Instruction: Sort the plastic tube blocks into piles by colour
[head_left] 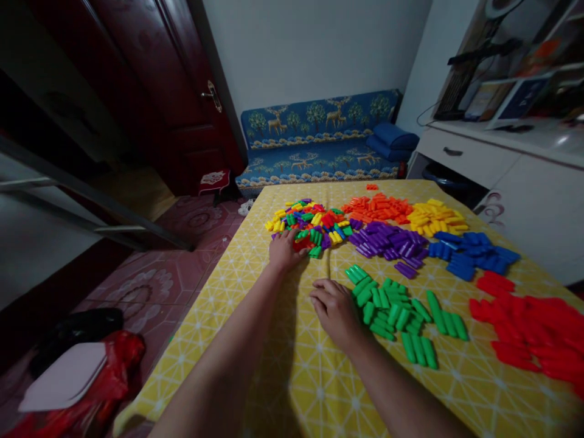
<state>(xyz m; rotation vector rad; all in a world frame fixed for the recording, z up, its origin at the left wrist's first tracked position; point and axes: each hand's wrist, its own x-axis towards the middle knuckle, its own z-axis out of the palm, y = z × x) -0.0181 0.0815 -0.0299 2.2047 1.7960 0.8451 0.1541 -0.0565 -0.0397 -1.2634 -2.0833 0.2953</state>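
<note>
My left hand (285, 249) rests at the near left edge of a pile of mixed-colour plastic building pieces (314, 216). Its fingers are apart and reach over red and green pieces; a red piece (301, 244) shows between fingers and thumb, not clearly gripped. My right hand (336, 307) lies low over the tablecloth, just left of a heap of green pieces (390, 304). Its fingers are loosely bent with gaps between them, and nothing shows in them. The underside of that hand is hidden.
Sorted heaps of orange (378, 208), yellow (437, 217), purple (387, 242), blue (472, 250) and red pieces (533, 328) lie on the yellow patterned tablecloth (314, 389). Beyond the table stands a blue sofa (314, 158). A white cabinet (474, 158) is at right.
</note>
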